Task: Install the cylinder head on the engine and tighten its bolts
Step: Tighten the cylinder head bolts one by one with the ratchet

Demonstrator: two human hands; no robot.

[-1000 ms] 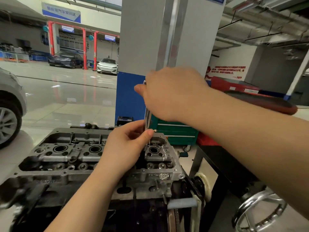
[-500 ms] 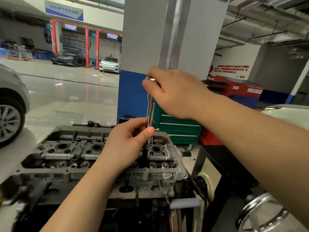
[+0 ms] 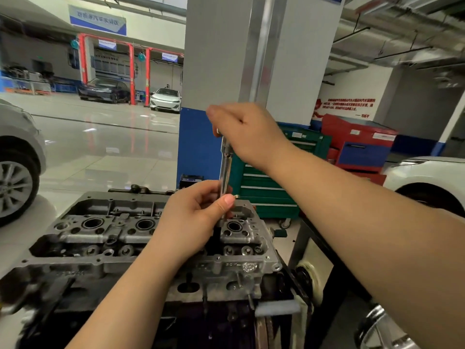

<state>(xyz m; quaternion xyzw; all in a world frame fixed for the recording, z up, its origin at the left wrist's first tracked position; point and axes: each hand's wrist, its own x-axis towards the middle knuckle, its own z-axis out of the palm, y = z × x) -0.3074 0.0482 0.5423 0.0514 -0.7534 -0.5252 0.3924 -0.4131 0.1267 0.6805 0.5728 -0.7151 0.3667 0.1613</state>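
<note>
Both forearms are bare from wrist to the frame's edge, with no sleeve, glove, watch or ring showing on either; the left hand point(image 3: 193, 217) has a short, trimmed thumbnail in plain sight, and the right hand point(image 3: 249, 134) shows its back and knuckles.

I count one cylinder head point(image 3: 156, 238) with three visible spark-plug wells point(image 3: 92, 223), one chrome extension bar point(image 3: 225, 170), two hands point(image 3: 191, 220), four cars point(image 3: 166, 99), and two tool cabinets point(image 3: 266, 190).
</note>
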